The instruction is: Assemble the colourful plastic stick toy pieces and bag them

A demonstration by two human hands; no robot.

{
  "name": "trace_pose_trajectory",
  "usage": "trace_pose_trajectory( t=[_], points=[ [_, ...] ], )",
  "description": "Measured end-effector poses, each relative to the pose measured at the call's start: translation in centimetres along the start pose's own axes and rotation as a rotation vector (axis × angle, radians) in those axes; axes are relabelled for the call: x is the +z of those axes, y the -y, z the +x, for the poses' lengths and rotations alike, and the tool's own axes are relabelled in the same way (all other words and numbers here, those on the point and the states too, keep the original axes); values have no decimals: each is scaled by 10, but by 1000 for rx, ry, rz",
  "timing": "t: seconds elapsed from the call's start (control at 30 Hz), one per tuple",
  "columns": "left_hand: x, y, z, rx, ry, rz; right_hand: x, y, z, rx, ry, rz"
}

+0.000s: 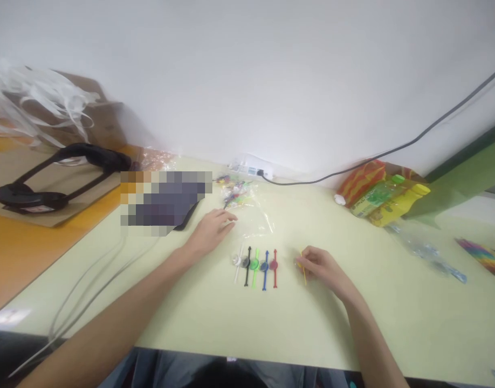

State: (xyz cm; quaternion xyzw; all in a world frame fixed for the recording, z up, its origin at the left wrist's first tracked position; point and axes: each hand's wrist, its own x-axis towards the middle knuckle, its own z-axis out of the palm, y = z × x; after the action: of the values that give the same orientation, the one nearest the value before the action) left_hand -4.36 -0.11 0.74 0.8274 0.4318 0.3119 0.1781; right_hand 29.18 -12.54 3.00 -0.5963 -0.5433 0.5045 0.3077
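My right hand (321,268) pinches a thin yellow plastic stick piece (304,274) between thumb and fingers, a little right of a row on the table. That row holds several similar pieces standing side by side: a white one (236,261), a black one (246,264), a green one (254,264), a blue one (265,267) and a red one (274,265). Each is a slim stick with a round disc at its middle; some ends look arrow-shaped. My left hand (212,231) holds nothing, fingers stretched out beside a clear plastic bag (255,218) with small colourful pieces in it.
A dark, partly pixelated device (186,215) lies left of my left hand, with pale cables (97,291) trailing to the front edge. A power strip (251,166) sits by the wall, its black cord running right. Snack packets (380,199) and a black-framed object (65,172) flank the table.
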Motion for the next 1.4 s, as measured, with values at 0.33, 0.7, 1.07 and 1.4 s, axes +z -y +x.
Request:
trace_pose_trajectory(
  t=[0.33,0.7,1.07,1.4],
  points=[
    [10,17,-10,24,102,6,7,34,70,-134,-224,-425],
    [4,-4,-16,51,-118,-49,40,59,117,-44,-186,-261],
    [-23,-80,-27,182,-166,29,95,105,40,-88,80,415],
    [-62,-90,-64,10,-159,203,148,115,26,-191,159,450]
  ],
)
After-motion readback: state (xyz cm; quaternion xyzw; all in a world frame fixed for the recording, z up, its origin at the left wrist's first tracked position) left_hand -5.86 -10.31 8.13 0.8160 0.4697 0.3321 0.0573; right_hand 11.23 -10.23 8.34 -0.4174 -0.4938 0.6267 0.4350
